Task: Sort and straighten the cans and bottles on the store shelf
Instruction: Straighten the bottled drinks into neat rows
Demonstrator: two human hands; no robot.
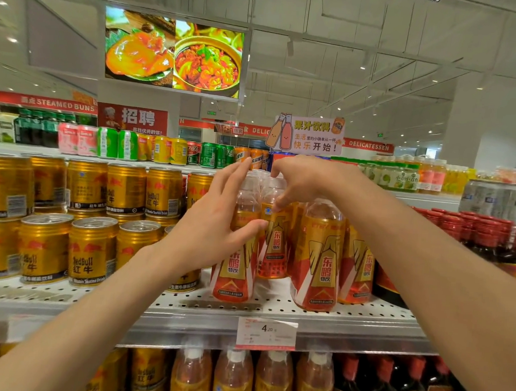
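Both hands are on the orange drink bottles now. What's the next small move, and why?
Probably draw the back bottle forward. The right hand pinches its neck, the left hand touches the front bottle, and it stands behind the front row, with bare shelf before it.

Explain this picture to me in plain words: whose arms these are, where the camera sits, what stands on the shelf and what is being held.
There is no machine here. A person wears a camera on the head, so the single view looks forward and down along both bare arms. The shelf carries gold cans on the left, orange drink bottles in the middle and dark bottles with red caps on the right. The left hand lies with spread fingers against one front bottle. The right hand pinches the neck of the bottle behind. A price tag hangs on the shelf edge.
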